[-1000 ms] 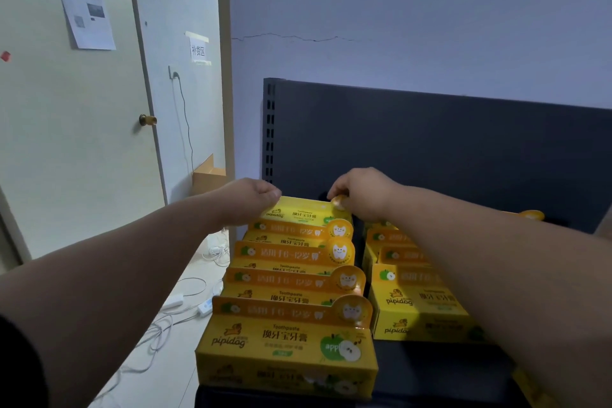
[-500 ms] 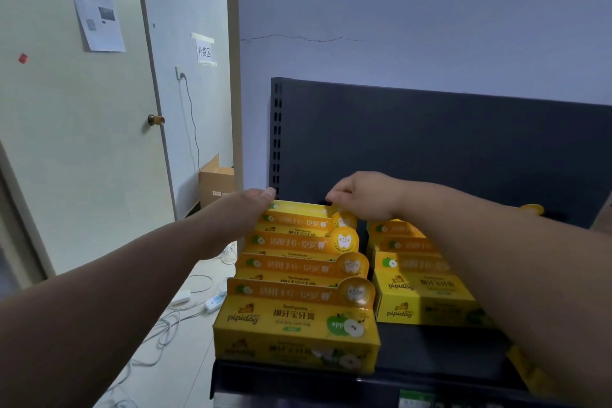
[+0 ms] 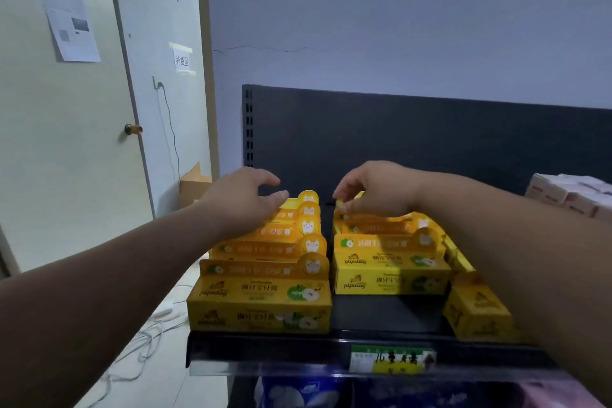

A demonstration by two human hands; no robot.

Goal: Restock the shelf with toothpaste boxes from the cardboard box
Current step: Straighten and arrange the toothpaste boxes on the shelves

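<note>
Hands at the back of the black metal shelf [image 3: 387, 315]: left hand [image 3: 245, 199] spreads relaxed over the left row of yellow cardboard toothpaste boxes [image 3: 261, 291]; right hand [image 3: 377, 189] pinches the middle row's rearmost yellow box [image 3: 340, 205].

Door [image 3: 66, 159] L, blue-grey wall [image 3: 397, 10] bkgd.

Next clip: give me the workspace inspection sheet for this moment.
Surface: dark shelf, bare strip in front of the middle row.
Job's things: yellow toothpaste boxes in rows; cardboard box on the floor near the door.
Clutter: white boxes at right.
Grippers: left hand open over the left row; right hand pinches rear box of the middle row.
Cables: white cables on the floor; cord from a wall socket.
Surroundings: door, price label.
</note>
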